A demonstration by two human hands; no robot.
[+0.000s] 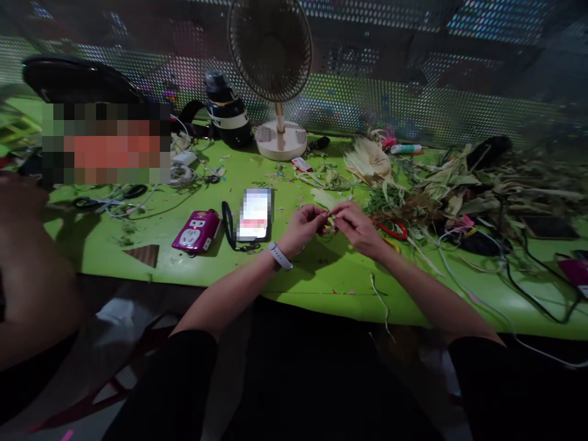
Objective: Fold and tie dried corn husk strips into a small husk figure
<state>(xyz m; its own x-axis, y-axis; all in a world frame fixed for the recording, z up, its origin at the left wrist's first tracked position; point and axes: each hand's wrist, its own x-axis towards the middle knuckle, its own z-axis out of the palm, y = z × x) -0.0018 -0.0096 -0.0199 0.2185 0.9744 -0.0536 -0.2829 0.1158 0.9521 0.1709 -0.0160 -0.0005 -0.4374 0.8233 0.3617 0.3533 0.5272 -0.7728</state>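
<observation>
Over the green table (294, 278), my left hand (304, 228) and my right hand (356, 225) meet fingertip to fingertip. Both are closed in a pinch on something small, with a bit of pink showing; its kind is too small to tell. A pale husk-like leaf (327, 198) lies just beyond the fingers. Red-handled scissors (391, 228) rest beside my right hand, partly among plant scraps. To the left of my left hand lies a lit phone (255, 214) with a black strap.
A fan (280, 139) and a black bottle (228, 119) stand at the back. Dried husks (367, 160) and a plant heap (441, 190) cover the right side. A purple power socket (196, 233) and cables (181, 174) lie left. Another person's arm (32, 275) is at far left.
</observation>
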